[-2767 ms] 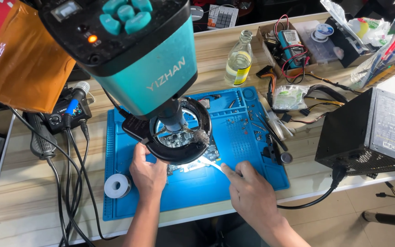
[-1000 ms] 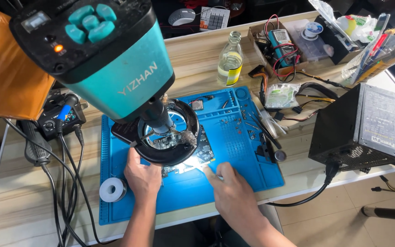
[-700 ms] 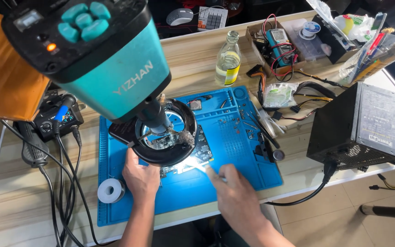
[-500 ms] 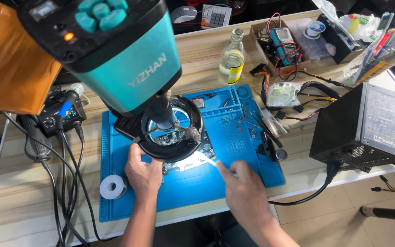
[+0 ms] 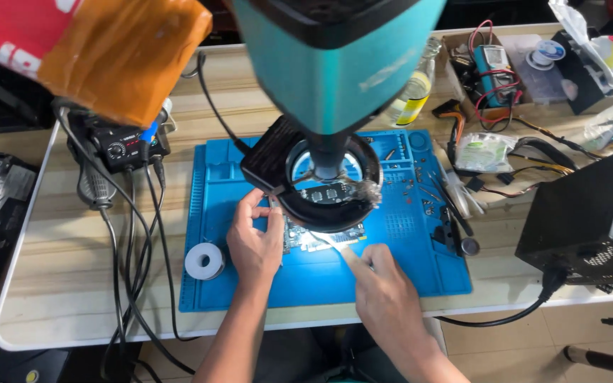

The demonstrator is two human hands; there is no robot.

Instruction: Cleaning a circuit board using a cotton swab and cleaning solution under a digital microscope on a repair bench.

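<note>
Circuit board [image 5: 324, 234] sits on the blue silicone mat [image 5: 250, 276], mostly under the microscope's ring light [image 5: 321, 206]. My left hand [image 5: 255, 241] pinches the board's left edge, fingers closed on it. My right hand [image 5: 384, 291] grips a thin metal tool [image 5: 329, 242], tip at the board's lower edge. Solder spool [image 5: 204, 260] lies left of my left hand.

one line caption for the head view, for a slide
Left hand steadies a green circuit board on a blue silicone mat under a teal microscope; right hand probes it.
</note>
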